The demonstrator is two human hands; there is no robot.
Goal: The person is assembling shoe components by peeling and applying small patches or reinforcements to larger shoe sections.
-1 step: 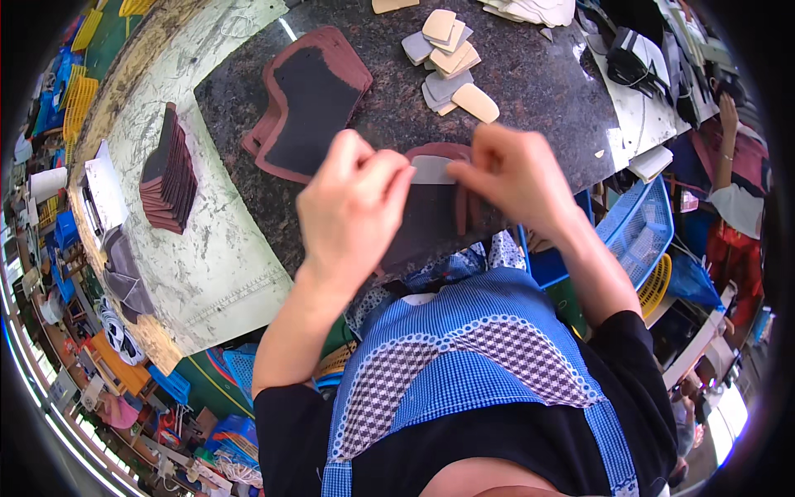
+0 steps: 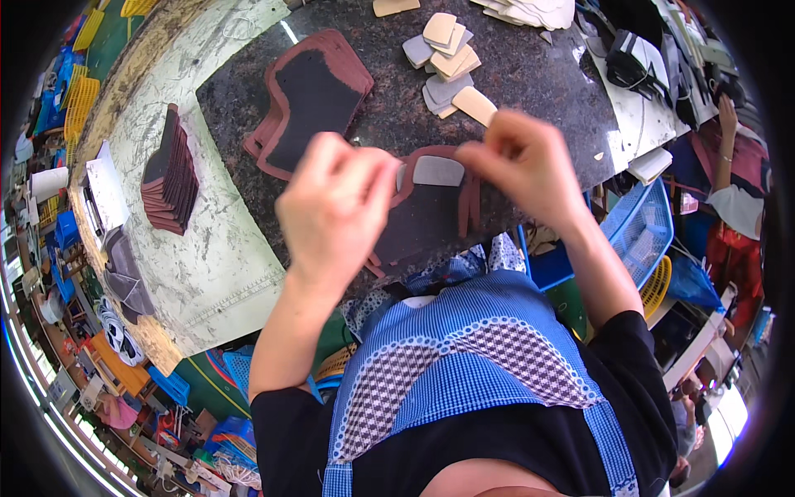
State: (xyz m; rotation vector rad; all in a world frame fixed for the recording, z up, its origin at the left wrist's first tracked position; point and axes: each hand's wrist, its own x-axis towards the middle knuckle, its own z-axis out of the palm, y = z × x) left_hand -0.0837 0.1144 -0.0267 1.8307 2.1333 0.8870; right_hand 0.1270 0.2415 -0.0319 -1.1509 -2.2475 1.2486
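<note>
A dark cut piece with a maroon border (image 2: 418,217) lies at the table's near edge, in front of me. Near its far end sits a smooth grey patch (image 2: 438,171) with rounded corners. My left hand (image 2: 331,217) is closed in a pinch just left of the patch. A pale sliver (image 2: 401,177) shows at its fingertips; I cannot tell whether they grip it. My right hand (image 2: 532,170) hovers to the right of the patch, fingers loosely curled and thumb apart, with nothing visible in it. Both hands are slightly blurred.
More maroon-bordered dark pieces (image 2: 319,91) lie stacked at the far left of the dark stone slab. Beyond my right hand are scattered beige and grey patches (image 2: 451,62). A fanned stack of maroon pieces (image 2: 171,178) stands farther left. Blue baskets (image 2: 638,219) stand at the right.
My left hand has moved left and slightly down, off the patch. My right hand has shifted a little right, its thumb leaving the patch. The grey patch is now more exposed.
</note>
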